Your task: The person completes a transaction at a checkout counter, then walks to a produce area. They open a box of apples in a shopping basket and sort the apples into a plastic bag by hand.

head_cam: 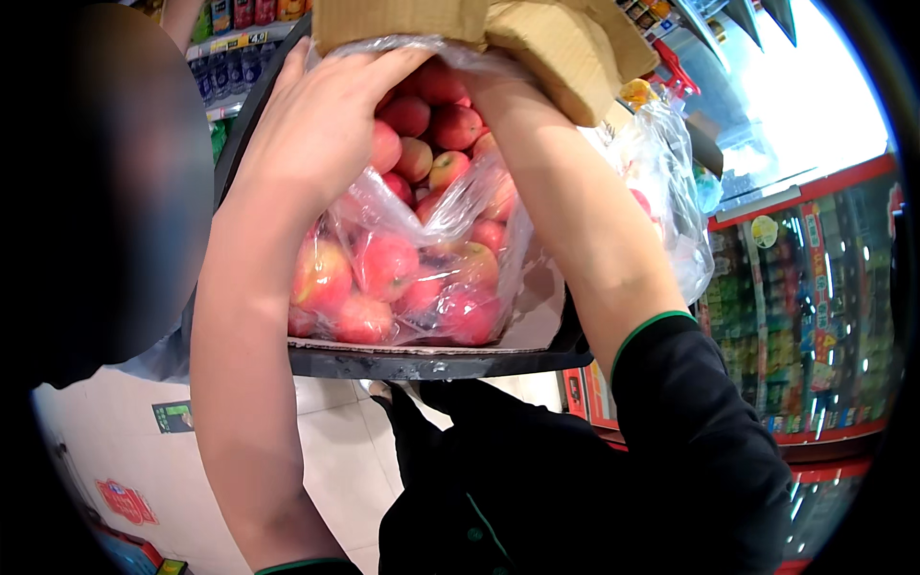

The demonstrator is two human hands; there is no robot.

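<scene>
Red apples lie in a clear plastic bag, which sits in a cardboard-lined black bin before me. My left hand is at the bag's upper left edge, back upwards, with its thumb and fingers spread over the plastic; whether it grips the film I cannot tell. My right forearm reaches into the top of the bag over the apples, and my right hand is hidden under the brown cardboard flaps and the plastic.
Another clear plastic bag with red fruit is at the right. Drink shelves are at the upper left, and a red-framed glass-door cooler stands at the right. A dark, blurred shape fills the left side.
</scene>
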